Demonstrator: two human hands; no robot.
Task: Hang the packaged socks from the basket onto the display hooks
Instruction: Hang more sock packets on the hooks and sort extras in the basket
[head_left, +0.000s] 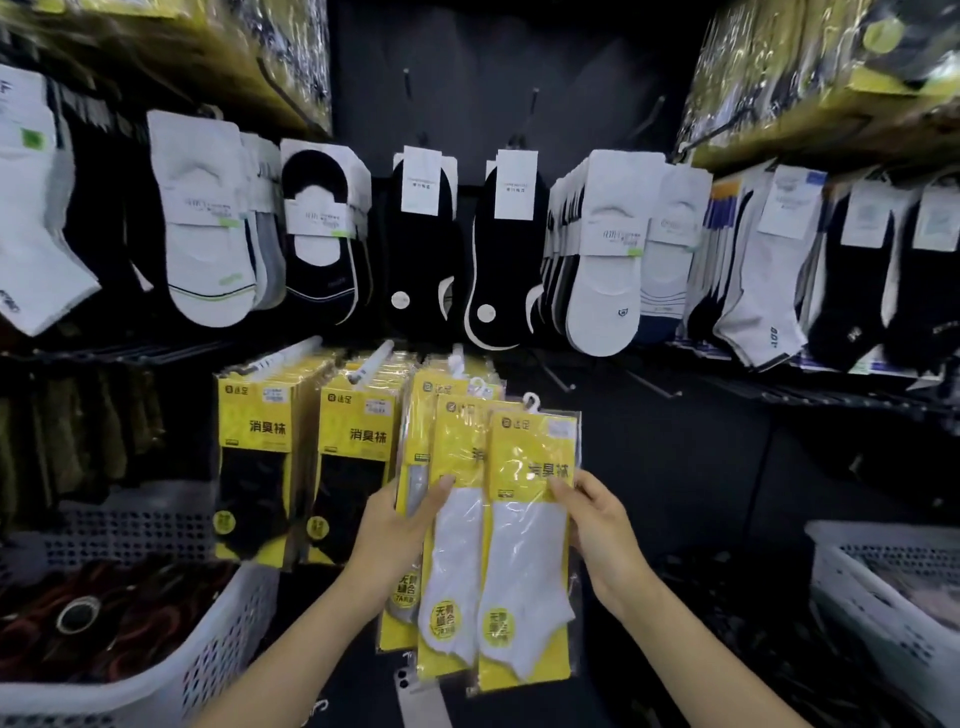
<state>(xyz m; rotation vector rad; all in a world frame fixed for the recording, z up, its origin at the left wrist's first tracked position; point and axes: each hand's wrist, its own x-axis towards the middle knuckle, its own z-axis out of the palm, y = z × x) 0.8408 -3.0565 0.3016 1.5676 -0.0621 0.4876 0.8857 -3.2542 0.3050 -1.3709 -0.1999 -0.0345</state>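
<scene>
Two yellow packs of white socks are held up in front of the lower display row. My right hand (602, 530) pinches the front pack (530, 551) at its right edge. My left hand (400, 525) grips the pack behind it (457, 545), thumb on its face. Both packs' white hanger loops sit just below and right of a hook (457, 358) that carries more yellow packs of white socks (415, 467). Two hooks to the left hold yellow packs of black socks (254, 467).
A white perforated basket (208, 660) with dark items stands at lower left; another white basket (883, 587) stands at lower right. Bare hooks (563, 384) stick out right of the yellow packs. Rows of white and black socks (602, 249) hang above.
</scene>
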